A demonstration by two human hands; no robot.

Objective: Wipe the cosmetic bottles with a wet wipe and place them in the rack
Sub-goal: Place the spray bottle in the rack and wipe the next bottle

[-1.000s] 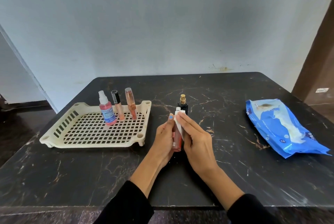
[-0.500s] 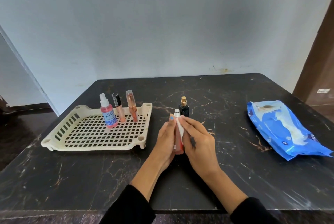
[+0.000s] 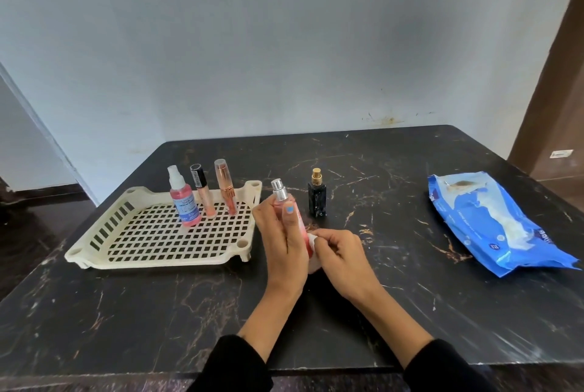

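My left hand (image 3: 282, 243) grips a slim pink spray bottle (image 3: 282, 198) with a silver top, held upright over the table's middle. My right hand (image 3: 343, 257) pinches a white wet wipe (image 3: 311, 241) against the bottle's lower part. A cream plastic rack (image 3: 151, 240) lies to the left. At its back stand a pink spray bottle with a blue label (image 3: 183, 198), a tube with a black cap (image 3: 202, 194) and a rose-gold tube (image 3: 225, 190). A small black bottle with a gold top (image 3: 317, 198) stands on the table just right of the held bottle.
A blue wet-wipe pack (image 3: 493, 224) lies open at the right of the black marble table (image 3: 126, 312). A pale wall runs behind the table. A brown door frame (image 3: 556, 91) stands at the far right.
My right hand slid the wipe down from the bottle's top to its lower part, uncovering the silver cap. My left hand tilted the bottle slightly left.
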